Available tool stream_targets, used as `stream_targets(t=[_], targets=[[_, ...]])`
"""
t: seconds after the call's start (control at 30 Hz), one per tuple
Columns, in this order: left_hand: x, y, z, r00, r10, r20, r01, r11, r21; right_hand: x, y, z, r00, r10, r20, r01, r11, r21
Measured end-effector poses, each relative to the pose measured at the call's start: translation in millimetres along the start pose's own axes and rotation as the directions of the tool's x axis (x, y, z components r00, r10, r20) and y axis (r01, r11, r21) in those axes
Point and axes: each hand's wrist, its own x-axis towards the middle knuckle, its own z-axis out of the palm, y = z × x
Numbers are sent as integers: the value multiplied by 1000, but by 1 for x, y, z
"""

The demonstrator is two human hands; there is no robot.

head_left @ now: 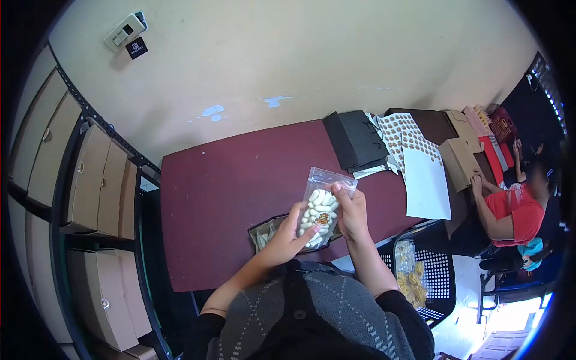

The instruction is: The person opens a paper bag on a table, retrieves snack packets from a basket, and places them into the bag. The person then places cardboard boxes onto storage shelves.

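Note:
A clear plastic pouch full of white oblong pieces, with a small brown and gold label on its front, is held upright near the table's front edge. My left hand grips its lower left side, thumb across the front. At the upper right side, my right hand pinches the pouch, thumb near the top. Beneath the pouch, partly hidden by it and my hands, is a dark open box with clear packets inside.
Black paper bags and sticker sheets lie on the maroon table. A black basket with packets stands at right. Shelves with cardboard boxes are at left. A person in red handles a box.

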Motion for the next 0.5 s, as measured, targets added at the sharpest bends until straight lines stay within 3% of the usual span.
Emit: stream_targets(t=[0.07,0.1,0.13,0.17,0.2,0.23,0.33,0.43,0.47,0.5], targets=[[2,-8,-3,999,12,-33,-12,1000,-6,-3,-1,-5,996,-31,83,32,999,-13],[5,-14,-6,992,103,-72,-95,990,106,-4,1,-9,994,-36,106,51,988,-143],[8,-15,-8,976,195,-100,-169,961,220,-7,0,-8,994,-34,108,50,988,-145],[11,-13,-5,943,259,-208,-224,958,179,-11,-2,-5,983,-54,175,98,962,-254],[12,-13,-5,943,258,-211,-223,958,179,-16,-4,0,968,-65,242,151,922,-356],[13,-13,-5,936,261,-236,-239,964,117,-22,-7,8,970,9,242,75,939,-337],[13,-6,-5,915,229,-333,-237,971,16,-23,-4,5,948,0,319,138,902,-409],[11,-3,-13,952,171,-252,-129,976,174,-24,-10,0,933,58,356,108,898,-427],[9,-5,-15,953,168,-252,-126,976,176,-23,-13,-4,914,94,395,108,882,-460],[7,-6,-18,978,103,-182,-93,994,63,-22,-15,-9,895,169,412,70,860,-505]])
